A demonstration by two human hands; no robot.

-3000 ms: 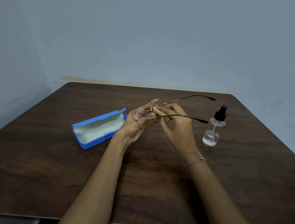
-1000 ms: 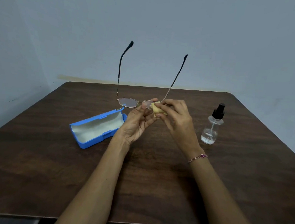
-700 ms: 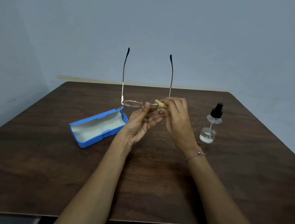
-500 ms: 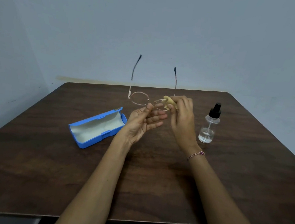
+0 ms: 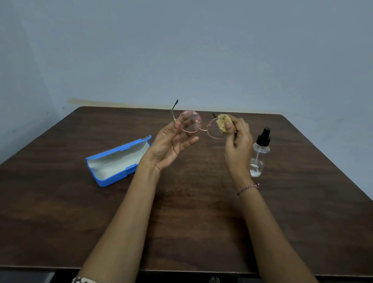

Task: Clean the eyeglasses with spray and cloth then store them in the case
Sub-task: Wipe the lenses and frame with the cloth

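Left hand (image 5: pixel 169 144): we are pinching the eyeglasses (image 5: pixel 203 130) by one rim.
Right hand (image 5: pixel 236 143): we are pinching the cloth (image 5: pixel 221 124) against a lens.

The cloth (image 5: pixel 221 121) covers the upper right part of the lens on the right side of the eyeglasses (image 5: pixel 213 132). Most of the cloth is itself tucked under the fingers of the right hand (image 5: pixel 236 143). That hand also hides the hinge and nearly all of the side arm there. Fingers of the left hand (image 5: pixel 170 142) show only dimly through the other lens. The left wrist hides the right end of the case (image 5: pixel 112 164). Both forearms and the tabletop (image 5: pixel 197 220) run out of the frame. Patterned fabric at the bottom edge is too cut off to identify.
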